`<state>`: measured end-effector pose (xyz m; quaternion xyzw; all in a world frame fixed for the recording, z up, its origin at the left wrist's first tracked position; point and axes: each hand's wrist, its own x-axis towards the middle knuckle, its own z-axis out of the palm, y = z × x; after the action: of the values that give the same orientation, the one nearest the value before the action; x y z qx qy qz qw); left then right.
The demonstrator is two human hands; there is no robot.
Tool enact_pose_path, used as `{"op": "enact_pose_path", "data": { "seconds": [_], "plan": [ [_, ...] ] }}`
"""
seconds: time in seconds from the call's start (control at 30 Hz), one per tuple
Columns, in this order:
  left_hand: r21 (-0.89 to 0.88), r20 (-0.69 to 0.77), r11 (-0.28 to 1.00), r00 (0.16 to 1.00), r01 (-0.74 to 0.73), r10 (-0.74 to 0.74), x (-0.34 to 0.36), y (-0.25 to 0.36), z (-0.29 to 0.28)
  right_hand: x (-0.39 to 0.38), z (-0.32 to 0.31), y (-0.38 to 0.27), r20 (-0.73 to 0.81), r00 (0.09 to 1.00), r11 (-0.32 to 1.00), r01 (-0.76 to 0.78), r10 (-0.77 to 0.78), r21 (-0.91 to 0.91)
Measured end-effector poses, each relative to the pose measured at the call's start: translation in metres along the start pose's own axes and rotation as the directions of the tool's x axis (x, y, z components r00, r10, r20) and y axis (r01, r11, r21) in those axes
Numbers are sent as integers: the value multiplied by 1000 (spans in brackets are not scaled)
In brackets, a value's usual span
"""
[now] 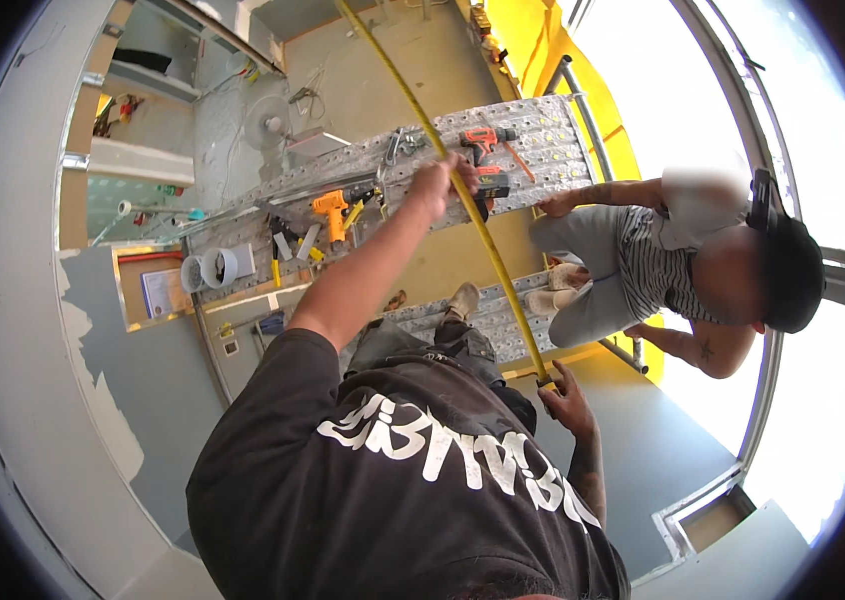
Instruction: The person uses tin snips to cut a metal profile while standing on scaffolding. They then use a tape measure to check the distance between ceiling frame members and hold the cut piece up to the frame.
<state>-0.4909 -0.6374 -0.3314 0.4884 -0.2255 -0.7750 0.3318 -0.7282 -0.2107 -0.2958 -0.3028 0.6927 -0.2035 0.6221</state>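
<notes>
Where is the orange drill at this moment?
In the head view, the orange drill lies on the perforated metal platform, left of centre, beside yellow-handled pliers and left of the hand gripping the yellow tape measure.

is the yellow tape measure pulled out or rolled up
Pulled out. The yellow tape measure runs as one long strip from the top of the view past the left hand to the right hand, both gripping it.

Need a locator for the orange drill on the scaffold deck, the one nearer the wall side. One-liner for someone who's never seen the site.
Start at the long perforated metal scaffold plank with tools strewn along it. Near its middle lies the orange drill, beside yellow-handled pliers. It is solid orange-yellow, while the other drill, further along, is red-orange with a dark body.
</notes>
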Motion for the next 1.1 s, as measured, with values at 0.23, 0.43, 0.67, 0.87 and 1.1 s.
{"op": "enact_pose_path", "data": {
  "seconds": [0.23,0.43,0.67,0.87,1.1],
  "plan": [
    [551,448,828,874,-106,-187,-56,-143,-45,48,-3,-25,22,1000,997,-7,5,80],
    [987,-149,-11,901,158,-408,-185,-166,-165,180,7,-49,-117,949,956,288,-292,-51],
    [791,-586,-126,681,599,-439,-325,-239,-264,407,-11,-154,-307,806,845,393,-507,-363],
    [969,-246,-189,725,161,-643,-396,-222,-239,590,-73,-147,-519,822,878,-52,-233,-476],
    [882,-416,-46,728,469,-545,-410,-224,-206,593,-13,-188,-547,576,557,-183,-607,-810]
  ]
}}
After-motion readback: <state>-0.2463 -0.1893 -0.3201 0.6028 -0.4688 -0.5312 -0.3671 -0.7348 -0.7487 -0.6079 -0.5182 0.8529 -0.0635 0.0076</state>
